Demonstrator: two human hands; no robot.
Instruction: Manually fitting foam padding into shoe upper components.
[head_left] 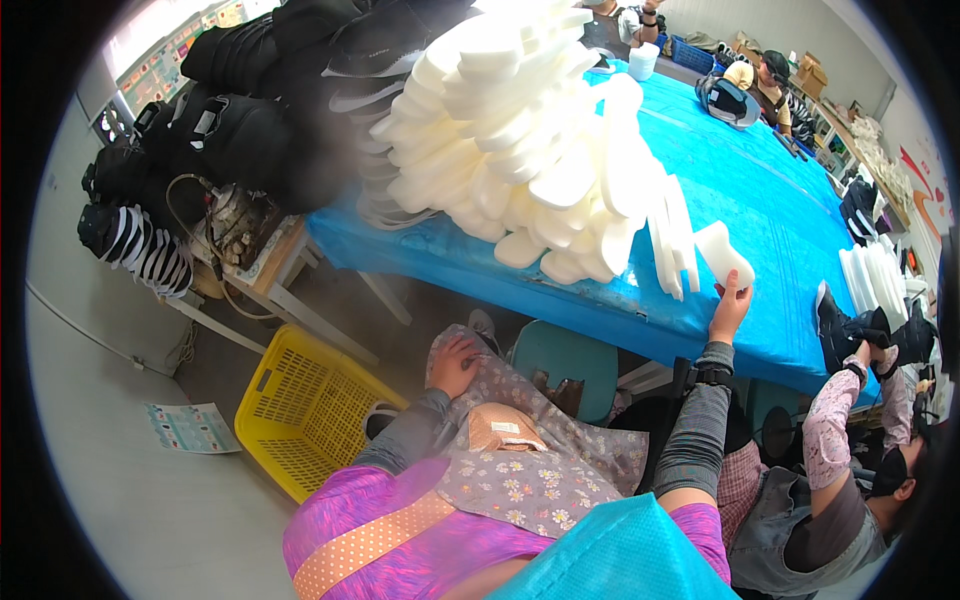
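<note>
My right hand [732,308] is at the near edge of the blue-covered table [720,160], its fingers closed on the lower end of a white foam insole [724,254]. Just left of it stand several loose insoles leaning together, beside a large heap of white foam insoles [560,190] that rises across the table. On my lap, over the grey flowered apron [530,480], my left hand [453,367] lies with its fingers spread, holding nothing.
A yellow plastic basket [300,420] stands on the floor at my left. Black shoe uppers [240,140] are stacked at the far left, near a small machine [235,228]. At right a co-worker [830,480] handles a black shoe [846,328]. A teal stool [570,365] sits under the table edge.
</note>
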